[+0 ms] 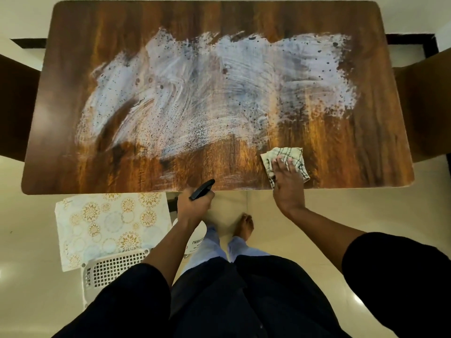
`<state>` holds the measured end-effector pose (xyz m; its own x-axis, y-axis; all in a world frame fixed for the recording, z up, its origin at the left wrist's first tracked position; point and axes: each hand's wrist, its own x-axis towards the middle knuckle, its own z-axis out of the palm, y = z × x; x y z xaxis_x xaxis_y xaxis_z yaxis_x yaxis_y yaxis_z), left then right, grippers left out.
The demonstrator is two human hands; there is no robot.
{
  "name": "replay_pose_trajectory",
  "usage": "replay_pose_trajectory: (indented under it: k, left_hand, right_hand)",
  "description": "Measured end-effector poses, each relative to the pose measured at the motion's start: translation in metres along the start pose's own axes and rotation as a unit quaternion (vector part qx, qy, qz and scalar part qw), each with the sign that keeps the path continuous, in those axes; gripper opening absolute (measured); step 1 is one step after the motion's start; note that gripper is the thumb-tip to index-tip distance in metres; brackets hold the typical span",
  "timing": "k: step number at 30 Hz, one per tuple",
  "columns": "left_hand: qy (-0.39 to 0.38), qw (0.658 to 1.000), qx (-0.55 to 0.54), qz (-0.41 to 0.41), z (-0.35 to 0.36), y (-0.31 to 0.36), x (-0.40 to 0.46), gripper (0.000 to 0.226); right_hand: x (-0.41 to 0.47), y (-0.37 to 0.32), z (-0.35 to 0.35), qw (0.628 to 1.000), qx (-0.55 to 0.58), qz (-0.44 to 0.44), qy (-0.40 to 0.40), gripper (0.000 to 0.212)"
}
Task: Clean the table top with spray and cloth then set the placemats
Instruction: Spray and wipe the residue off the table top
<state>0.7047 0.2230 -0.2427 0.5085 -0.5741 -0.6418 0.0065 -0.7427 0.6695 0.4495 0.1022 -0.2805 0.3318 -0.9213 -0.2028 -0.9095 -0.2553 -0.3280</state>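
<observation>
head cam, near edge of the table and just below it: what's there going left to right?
Pale placemat with gold floral circles on the white perforated plastic chair → left hand gripping the black-nozzled white spray bottle → right hand pressing the cream cloth with dark grid lines on the brown wood-grain table.

- Left hand is curled in a fist-like grip just off the tabletop's near edge, forearm angled forward.
- Right hand lies flat, fingers spread, near the near-right corner, arm extended.
</observation>
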Motion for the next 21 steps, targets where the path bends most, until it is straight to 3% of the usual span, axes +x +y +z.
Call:
replay_pose_trajectory:
  k: [7,12,16,21]
  left_hand:
    - [0.094,0.995,-0.015,-0.030,-0.041,-0.012,-0.009,0.052]
    - [0.113,0.993,-0.035,-0.024,-0.077,-0.018,-0.010,0.039]
    - [0.130,0.990,-0.037,-0.037,-0.106,-0.027,-0.004,0.050]
    - [0.121,0.992,-0.023,-0.028,-0.132,-0.028,0.007,0.021]
  right_hand:
    - [-0.007,-0.089,0.035,0.989,-0.002,-0.131,-0.065,0.076]
    - [0.006,-0.157,0.058,0.969,0.008,-0.221,-0.111,0.072]
    - [0.012,-0.203,0.073,0.943,0.026,-0.305,-0.133,0.073]
    - [0.021,-0.255,0.089,0.919,0.035,-0.361,-0.154,0.071]
